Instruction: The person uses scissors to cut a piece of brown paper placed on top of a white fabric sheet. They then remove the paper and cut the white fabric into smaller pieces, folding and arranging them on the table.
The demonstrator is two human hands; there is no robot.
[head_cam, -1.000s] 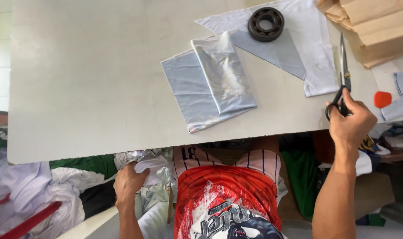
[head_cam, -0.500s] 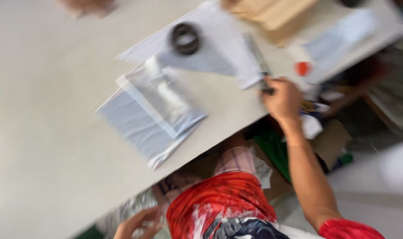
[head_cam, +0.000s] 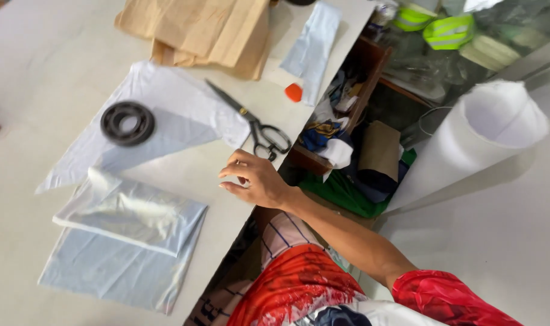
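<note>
A wide white cutting table (head_cam: 57, 42) fills the left of the view, and its edge runs diagonally down from the top. Beyond the edge, on the right, there is a shelf with folded clothes and a big roll of white fabric (head_cam: 486, 133).

The scissors (head_cam: 255, 125) lie flat on the table close to its edge, closed, with the black handle loops toward the person and the blades pointing far-left over a white triangular cloth (head_cam: 166, 108). I judge them to be stiff, rather heavy for their size and smooth on the metal, so the best hold is through the loops, not on the blades.

The right hand (head_cam: 254, 178) hovers just near of the handles without touching them; its fingers are loosely curled and apart, holding nothing. The forearm reaches in from the lower right, over the table edge. The left hand is not visible.

A black ring-shaped weight (head_cam: 127, 123) rests on the triangular cloth, and folded pale blue cloth pieces (head_cam: 124, 241) lie at the near left.
</note>
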